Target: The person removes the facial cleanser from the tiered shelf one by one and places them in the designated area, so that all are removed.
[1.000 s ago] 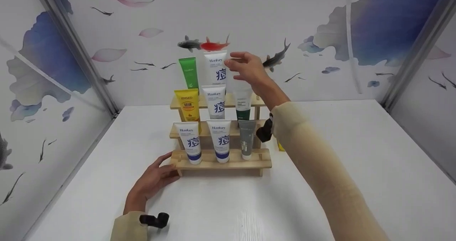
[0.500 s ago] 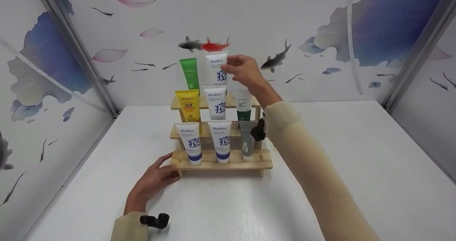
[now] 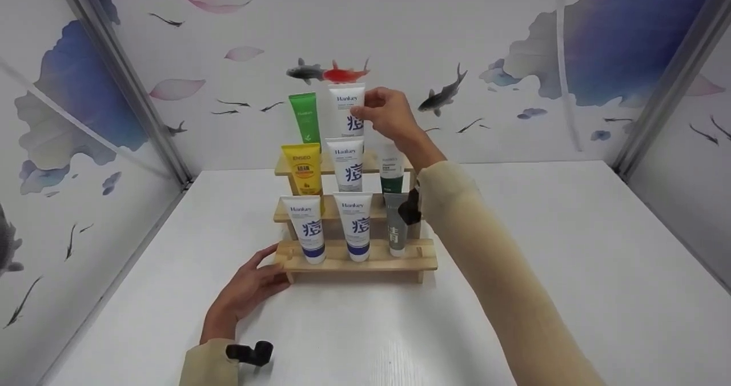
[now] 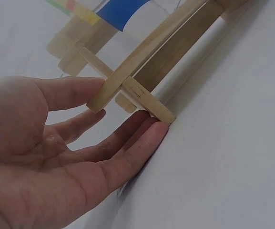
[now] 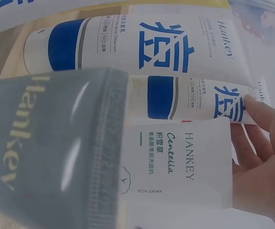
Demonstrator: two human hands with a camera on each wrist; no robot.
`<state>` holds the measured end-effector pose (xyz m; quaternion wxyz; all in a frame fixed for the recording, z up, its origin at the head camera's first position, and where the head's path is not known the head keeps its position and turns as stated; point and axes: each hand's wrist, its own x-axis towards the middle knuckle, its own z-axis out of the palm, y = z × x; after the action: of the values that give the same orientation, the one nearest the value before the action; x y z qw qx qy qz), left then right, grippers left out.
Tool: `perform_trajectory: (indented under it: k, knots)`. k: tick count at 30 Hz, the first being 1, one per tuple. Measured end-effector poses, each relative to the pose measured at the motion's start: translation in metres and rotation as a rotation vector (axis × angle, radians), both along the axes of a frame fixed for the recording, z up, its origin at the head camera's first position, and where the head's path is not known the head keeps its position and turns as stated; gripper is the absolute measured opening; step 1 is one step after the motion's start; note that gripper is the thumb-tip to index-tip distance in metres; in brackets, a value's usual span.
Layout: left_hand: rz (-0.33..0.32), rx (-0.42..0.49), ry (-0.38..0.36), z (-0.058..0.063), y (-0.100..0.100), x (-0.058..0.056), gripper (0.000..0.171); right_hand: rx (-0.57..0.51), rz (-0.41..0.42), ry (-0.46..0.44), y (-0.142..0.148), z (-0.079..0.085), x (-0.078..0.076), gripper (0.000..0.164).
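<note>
In the head view, my right hand [image 3: 391,115] pinches a white cleanser tube [image 3: 341,112] by its right side, thumb in front. This tube stands on the top tier of a three-step wooden rack [image 3: 334,254]. The right wrist view shows thumb and fingers at the top end of that white tube [image 5: 185,98], beyond a white Centella tube [image 5: 175,162]. My left hand [image 3: 245,292] holds the left end of the rack's lowest step. In the left wrist view, its fingertips touch the wooden step [image 4: 109,90] and the rack's foot [image 4: 151,105].
Left of the held tube stands a green tube [image 3: 305,117]. The middle step bears a yellow tube [image 3: 302,169], a white one [image 3: 345,163] and a white-and-green one [image 3: 392,172]. Two white tubes and a grey tube [image 3: 396,226] stand in front. A printed wall [image 3: 485,32] rises behind.
My right hand has moved left onto the top white tube, and its spread fingers have closed to pinch it. My left hand has stayed at the rack's end.
</note>
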<state>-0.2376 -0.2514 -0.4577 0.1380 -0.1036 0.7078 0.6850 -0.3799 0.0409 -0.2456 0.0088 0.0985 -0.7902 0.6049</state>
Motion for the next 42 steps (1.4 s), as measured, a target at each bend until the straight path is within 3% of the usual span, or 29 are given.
perform_trajectory:
  k: [14, 23, 31, 42]
  knots:
    - [-0.005, 0.008, 0.0, -0.001, -0.002, -0.002, 0.062, -0.097, -0.037, 0.061, 0.023, 0.001, -0.004, 0.041]
    - [0.003, -0.018, 0.014, 0.0, -0.001, 0.0, 0.062, -0.155, -0.041, 0.131, 0.055, -0.003, -0.007, 0.042]
    - [-0.009, -0.006, 0.003, 0.0, -0.001, -0.001, 0.063, -0.15, -0.099, 0.169, 0.093, -0.011, -0.008, 0.044]
    - [-0.015, -0.01, -0.001, 0.001, -0.001, -0.001, 0.064, -0.111, -0.188, 0.101, 0.145, -0.032, -0.009, 0.045]
